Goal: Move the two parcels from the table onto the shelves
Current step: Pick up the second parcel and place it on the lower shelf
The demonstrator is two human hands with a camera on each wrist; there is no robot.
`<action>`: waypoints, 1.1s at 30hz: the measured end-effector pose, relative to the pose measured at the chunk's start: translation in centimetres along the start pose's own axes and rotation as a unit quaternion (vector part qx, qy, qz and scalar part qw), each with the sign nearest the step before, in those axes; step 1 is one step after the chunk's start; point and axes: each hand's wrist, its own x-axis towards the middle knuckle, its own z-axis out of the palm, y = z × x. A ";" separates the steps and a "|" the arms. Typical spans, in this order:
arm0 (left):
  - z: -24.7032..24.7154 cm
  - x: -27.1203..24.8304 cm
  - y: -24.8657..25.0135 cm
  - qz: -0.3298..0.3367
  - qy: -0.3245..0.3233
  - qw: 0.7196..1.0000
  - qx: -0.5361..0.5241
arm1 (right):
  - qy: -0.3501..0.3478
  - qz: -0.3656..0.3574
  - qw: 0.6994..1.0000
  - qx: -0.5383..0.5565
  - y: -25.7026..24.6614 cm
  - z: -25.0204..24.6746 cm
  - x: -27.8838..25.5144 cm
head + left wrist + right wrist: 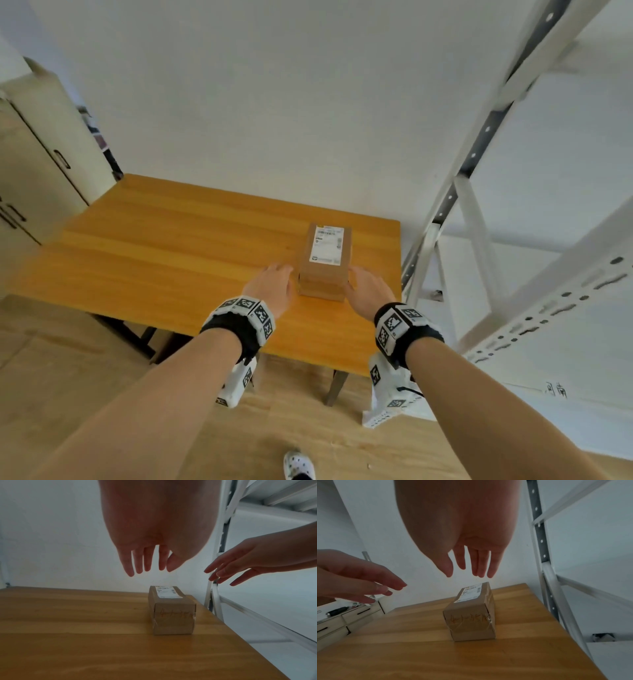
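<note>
— Where is the parcel?

— The brown parcel (324,262) sits on my worktop (178,240), near the right edge and close to the white wall. It has a white label (327,245) on top, and red writing on the end that faces me.

— And your hands?

— My left hand (270,286) is just to the left of the parcel, and my right hand (368,291) is just to the right. The parcel is between them. From my wrist cameras, both hands hang above the worktop with the parcel lower down and a bit ahead of my fingertips — they are not touching it.

— Are you holding anything?

— No. The fingers (147,559) of my left hand are straight and a little spread. The fingers (479,562) of my right hand are straight too, with the thumb out to the side. Nothing is in them.

— What is next to you?

— The white metal shelves (479,212) stand just to the right of the worktop.
</note>
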 end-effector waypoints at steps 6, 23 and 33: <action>1.3 7.4 -0.8 -0.022 -0.046 0.996 -0.067 | -0.018 0.031 0.997 0.074 0.5 1.4 7.1; 6.2 15.0 -1.3 -0.138 -0.136 0.918 -0.345 | -0.059 0.175 0.932 0.313 3.8 5.0 12.8; 3.2 10.0 -0.9 -0.129 -0.078 0.906 -0.396 | -0.033 0.125 0.922 0.364 2.4 3.7 9.0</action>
